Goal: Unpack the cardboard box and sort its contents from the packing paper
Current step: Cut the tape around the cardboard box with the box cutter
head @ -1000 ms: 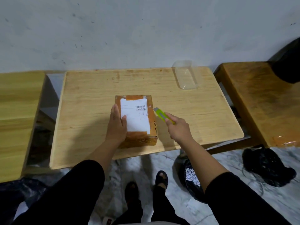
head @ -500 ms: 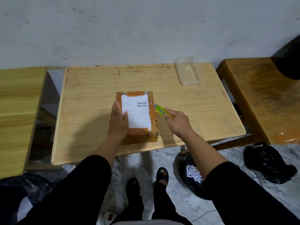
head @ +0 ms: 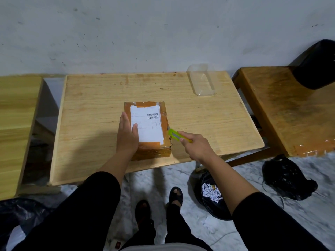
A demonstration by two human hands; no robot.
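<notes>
The cardboard box sits flat near the middle of the wooden table, taped shut w/ brown tape, a white shipping label w/ barcodes covering most of its top. It's not open yet, so no contents or packing paper from it are in view.

Left hand lies flat on the box's left side, fingers straight, thumb on the label, pressing down to steady it. Right hand is just right of the box, wrapped around a green box cutter.

What's changed: a sec ago the cutter's tip was near the box's right edge but apart from it. Now the tip is at that edge, about where the top meets the right side, approx. halfway along. Can't tell if the blade is actually in the tape or only touching. Left hand hasn't really moved.

Meaning for the task: probably the start of the first cut, i.e. slitting the tape along the box's right seam. Unpacking and sorting are all ahead. Risk: a deep cut could nick whatever's inside, so a shallow blade looks wise.

Farther out from the box: a clear plastic tray at the table's far right corner. On the floor, down and right of the box, a black bin bag holds shredded white paper, likely where packing goes. Another black bag lies further right, below a darker wooden table. A third wooden table stands left of the box's table.
</notes>
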